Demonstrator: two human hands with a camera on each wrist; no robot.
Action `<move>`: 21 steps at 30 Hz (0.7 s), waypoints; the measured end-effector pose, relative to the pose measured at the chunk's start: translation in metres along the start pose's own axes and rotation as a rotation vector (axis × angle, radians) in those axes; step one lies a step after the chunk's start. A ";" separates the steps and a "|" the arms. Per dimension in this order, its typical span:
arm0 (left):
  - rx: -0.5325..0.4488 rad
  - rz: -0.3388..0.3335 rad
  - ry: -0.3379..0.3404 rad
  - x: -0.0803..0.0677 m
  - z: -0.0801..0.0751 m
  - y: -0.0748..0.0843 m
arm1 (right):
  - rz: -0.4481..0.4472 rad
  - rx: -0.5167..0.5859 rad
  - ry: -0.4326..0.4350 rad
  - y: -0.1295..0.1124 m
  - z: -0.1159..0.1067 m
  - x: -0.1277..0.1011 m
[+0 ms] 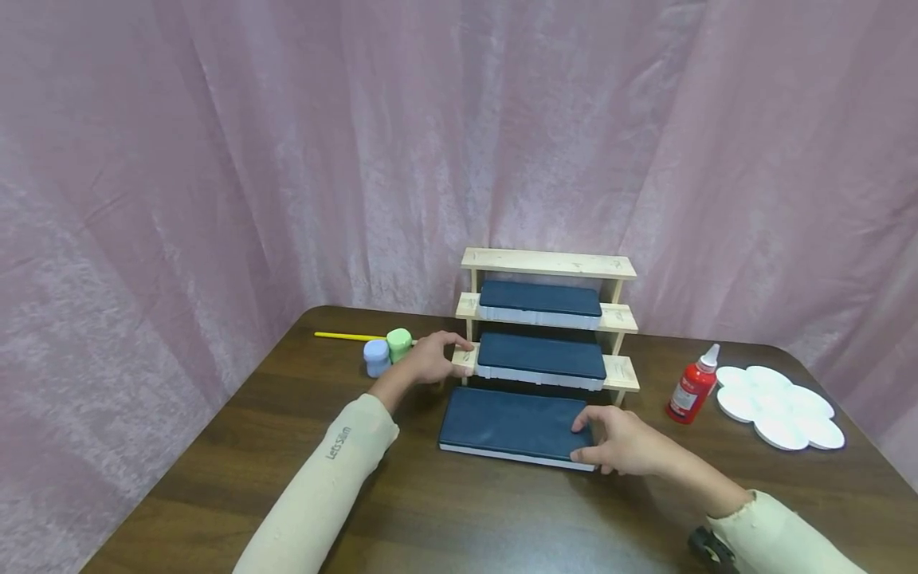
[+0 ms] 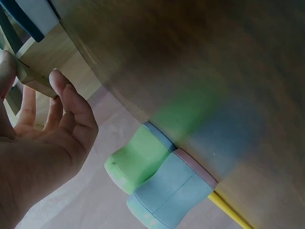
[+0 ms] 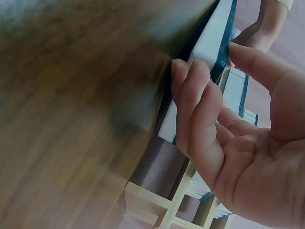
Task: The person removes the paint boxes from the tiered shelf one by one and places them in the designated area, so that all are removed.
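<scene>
A flat dark blue case (image 1: pixel 512 424) with a white underside was found lying on the brown desk (image 1: pixel 430 510), directly in front of a wooden stepped rack (image 1: pixel 548 319). Its top was plain and matte, its form long and rectangular. Two similar blue cases (image 1: pixel 540 303) were seen on the rack's middle and lower steps.

The right hand (image 1: pixel 624 442) was placed at the near right corner of the case on the desk, with the thumb on top and the fingers against its edge, pinching it. The left hand (image 1: pixel 430 359) was held at the left end of the rack's lowest step, gripping the wood lightly between thumb and fingers.

In the right wrist view, the fingertips (image 3: pixel 190 90) were shown against the white side of the case, a contact not resolved from the head view. In the left wrist view, the thumb and fingers (image 2: pixel 71 102) were seen around the end of the step, with a green jar (image 2: pixel 136 160) and a blue jar (image 2: pixel 169 195) close beside the hand and a yellow stick (image 2: pixel 228 212) behind them. Only the head view recorded a red bottle (image 1: pixel 692 389) and a white palette (image 1: pixel 778 405) at the right of the desk.
</scene>
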State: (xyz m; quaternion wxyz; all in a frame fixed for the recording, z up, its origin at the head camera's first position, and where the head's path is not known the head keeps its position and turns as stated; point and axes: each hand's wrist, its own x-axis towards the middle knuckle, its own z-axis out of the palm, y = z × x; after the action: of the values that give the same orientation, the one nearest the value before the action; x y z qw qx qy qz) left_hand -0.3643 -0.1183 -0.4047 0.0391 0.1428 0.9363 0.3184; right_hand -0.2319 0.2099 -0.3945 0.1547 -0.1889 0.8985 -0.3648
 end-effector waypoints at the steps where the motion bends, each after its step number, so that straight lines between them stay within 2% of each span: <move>1: 0.002 0.001 -0.004 0.000 0.000 0.000 | 0.000 -0.001 -0.005 0.000 0.000 0.000; 10: -0.006 0.036 -0.054 0.002 -0.002 -0.003 | 0.034 0.002 -0.049 0.002 -0.001 0.003; 17: -0.007 0.108 -0.105 0.003 -0.008 -0.005 | 0.014 0.007 -0.049 0.003 -0.003 0.005; 21: -0.026 0.107 -0.133 0.004 -0.010 -0.004 | -0.002 0.016 -0.051 0.003 -0.004 0.005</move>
State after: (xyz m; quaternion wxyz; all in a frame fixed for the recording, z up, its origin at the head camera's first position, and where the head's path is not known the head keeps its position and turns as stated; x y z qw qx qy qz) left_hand -0.3707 -0.1260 -0.3987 0.0857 0.2130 0.9185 0.3219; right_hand -0.2387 0.2116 -0.3949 0.1788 -0.1977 0.8912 -0.3670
